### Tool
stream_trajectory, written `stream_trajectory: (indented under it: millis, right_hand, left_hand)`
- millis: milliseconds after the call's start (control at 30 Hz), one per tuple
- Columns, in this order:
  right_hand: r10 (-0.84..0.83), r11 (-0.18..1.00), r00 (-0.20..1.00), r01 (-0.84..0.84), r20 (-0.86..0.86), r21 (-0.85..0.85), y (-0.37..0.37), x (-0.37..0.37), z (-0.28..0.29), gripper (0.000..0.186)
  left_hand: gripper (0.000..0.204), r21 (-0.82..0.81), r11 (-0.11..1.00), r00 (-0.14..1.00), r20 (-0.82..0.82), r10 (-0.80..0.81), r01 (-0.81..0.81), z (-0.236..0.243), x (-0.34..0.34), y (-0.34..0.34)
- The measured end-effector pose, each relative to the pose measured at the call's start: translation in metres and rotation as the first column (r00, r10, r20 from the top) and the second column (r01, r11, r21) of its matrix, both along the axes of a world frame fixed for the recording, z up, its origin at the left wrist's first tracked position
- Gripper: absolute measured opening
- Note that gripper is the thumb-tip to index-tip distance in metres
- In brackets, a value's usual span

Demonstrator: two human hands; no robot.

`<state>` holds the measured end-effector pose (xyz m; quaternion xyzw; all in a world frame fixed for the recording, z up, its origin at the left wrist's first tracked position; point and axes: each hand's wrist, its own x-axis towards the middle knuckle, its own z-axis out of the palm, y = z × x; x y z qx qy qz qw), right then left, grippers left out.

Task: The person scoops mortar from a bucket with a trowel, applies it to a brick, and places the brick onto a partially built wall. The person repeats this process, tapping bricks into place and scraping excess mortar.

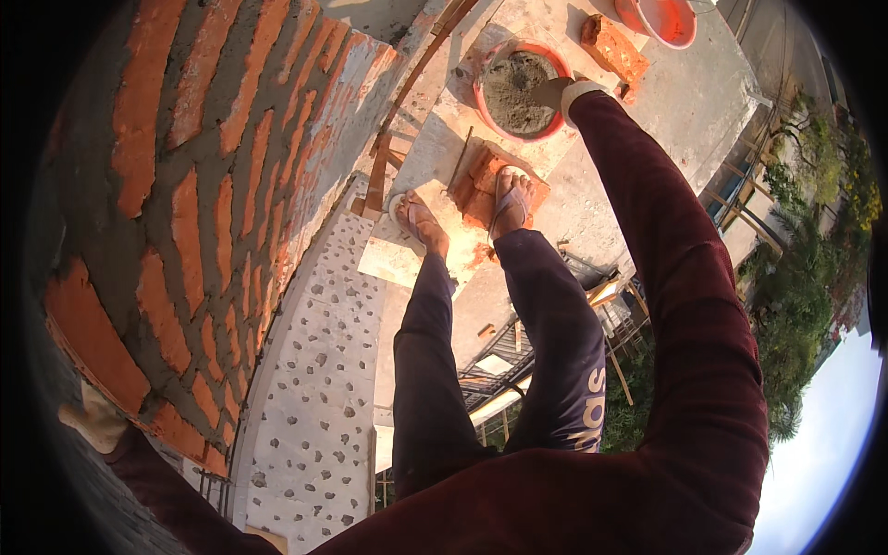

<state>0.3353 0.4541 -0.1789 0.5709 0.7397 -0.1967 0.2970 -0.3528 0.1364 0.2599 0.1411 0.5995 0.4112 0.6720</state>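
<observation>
My right hand (583, 95), in what looks like a pale glove, reaches over the rim of a red-orange bucket (482, 104). It grips a trowel (551, 93), whose grey blade lies against the grey mortar (518, 88) inside. My left hand (96, 422) is at the outer edge of a brick wall (190, 240), beside an end brick (92, 338). Its fingers are too dim and distorted to make out. Thick grey mortar fills the wall's joints.
My right foot rests on stacked bricks (478, 190), my left on a pale board (379, 254). Beyond the bucket lie more bricks (615, 51) and another red bucket (671, 23). Below the platform's right edge are bars, planks and greenery (786, 277). A speckled grey surface (314, 388) runs along the wall.
</observation>
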Motion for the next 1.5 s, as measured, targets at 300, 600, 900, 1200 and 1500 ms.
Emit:
stream_trajectory:
  millis: [300, 600, 900, 1200, 1500]
  right_hand:
    - [-0.018, 0.984, 0.994, -0.001, -0.107, -0.175, -0.043, 0.007, -0.061, 0.028]
    - [-0.627, 0.719, 0.741, 0.433, -0.239, -0.543, -0.071, 0.064, -0.056, 0.022]
    - [-0.654, 0.721, 0.664, 0.403, -0.363, -0.563, -0.107, 0.074, 0.127, 0.035]
    - [-0.036, 0.953, 0.861, -0.123, -0.508, -0.277, -0.095, -0.091, 0.582, 0.038]
    - [0.826, 0.553, 0.487, -0.6, -0.284, 0.578, -0.15, -0.302, 0.624, 0.03]
  left_hand:
    - [0.135, -0.086, 0.996, 0.998, -0.056, 0.003, -0.008, 0.006, 0.012, -0.004]
    - [0.135, -0.122, 0.993, 0.995, -0.096, -0.018, 0.006, 0.004, 0.021, 0.002]
    - [0.135, 0.019, 0.997, 0.992, -0.096, -0.078, 0.08, 0.031, 0.02, 0.007]
    - [0.119, 0.092, 0.994, 0.948, -0.319, -0.024, 0.056, 0.012, 0.012, 0.021]
    - [0.115, 0.036, 0.999, 0.979, -0.203, -0.007, 0.015, -0.004, 0.011, 0.048]
